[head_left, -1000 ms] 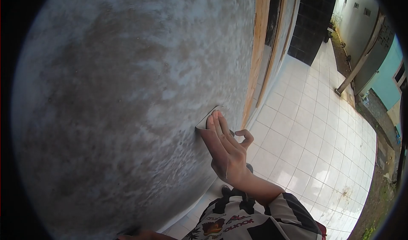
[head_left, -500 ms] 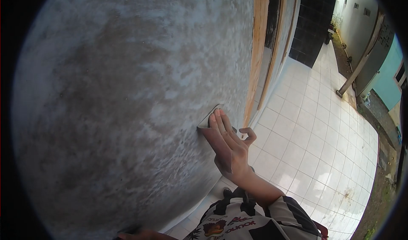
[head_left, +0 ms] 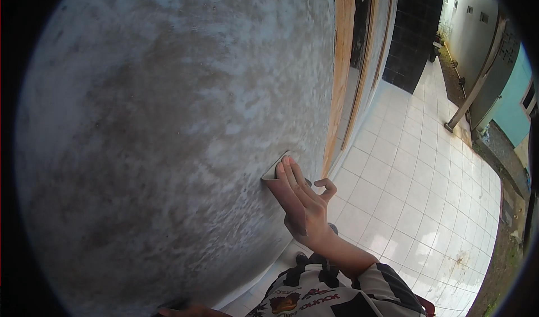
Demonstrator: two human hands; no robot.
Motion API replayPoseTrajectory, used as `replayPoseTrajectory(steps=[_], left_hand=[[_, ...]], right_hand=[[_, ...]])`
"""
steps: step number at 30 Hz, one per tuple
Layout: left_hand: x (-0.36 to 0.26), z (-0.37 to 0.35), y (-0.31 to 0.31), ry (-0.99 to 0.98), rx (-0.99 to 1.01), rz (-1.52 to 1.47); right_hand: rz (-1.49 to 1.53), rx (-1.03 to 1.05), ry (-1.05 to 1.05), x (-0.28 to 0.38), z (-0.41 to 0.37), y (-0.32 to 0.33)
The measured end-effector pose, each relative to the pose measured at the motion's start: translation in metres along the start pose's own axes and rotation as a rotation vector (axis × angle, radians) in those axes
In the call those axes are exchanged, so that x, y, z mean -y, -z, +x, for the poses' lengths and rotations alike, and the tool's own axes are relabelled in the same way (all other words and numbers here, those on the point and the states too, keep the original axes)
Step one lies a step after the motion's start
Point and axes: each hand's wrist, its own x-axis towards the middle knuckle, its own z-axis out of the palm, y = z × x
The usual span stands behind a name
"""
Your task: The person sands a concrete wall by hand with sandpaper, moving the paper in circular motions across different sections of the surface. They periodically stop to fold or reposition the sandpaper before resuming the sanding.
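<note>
My right hand (head_left: 306,202) presses a folded sheet of sandpaper (head_left: 273,172) against the patchy grey-white wall (head_left: 168,120). Its middle fingers lie together over the sheet, while one outer finger is bent away from the wall. The sheet's pale corner sticks out past the fingertips, and its reddish-brown part runs back along the side of the hand. At the bottom edge, only part of my left hand (head_left: 193,311) shows, close to the wall beside a dark patch. Its fingers are mostly out of sight.
A wooden frame (head_left: 343,53) borders the wall on the right. White floor tiles (head_left: 404,188) stretch beyond it, past a black-tiled pillar (head_left: 412,36). A slanted post (head_left: 474,87) stands farther off. My striped shirt (head_left: 320,294) fills the lower middle.
My right hand and the sandpaper have slid slightly down along the wall. The view has shifted a little; my left hand stays at the bottom edge.
</note>
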Motion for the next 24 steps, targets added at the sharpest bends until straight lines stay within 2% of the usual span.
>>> replayPoseTrajectory(steps=[10,12,17,19,24], left_hand=[[0.001,0.003,-0.004,-0.017,0.008,0.004],[0.000,0.004,-0.004,-0.037,0.009,0.007],[0.006,0.005,-0.009,-0.043,-0.016,-0.001],[0.007,0.006,-0.006,-0.050,-0.008,0.001],[0.008,0.007,-0.013,-0.063,-0.025,0.001]], right_hand=[[0.025,0.002,0.023,-0.002,0.000,0.000],[0.045,-0.051,-0.007,-0.003,0.011,0.002],[-0.017,-0.003,0.036,-0.003,0.005,0.003],[0.037,-0.085,0.024,-0.007,0.015,0.003],[0.044,-0.061,0.052,-0.007,-0.001,-0.005]])
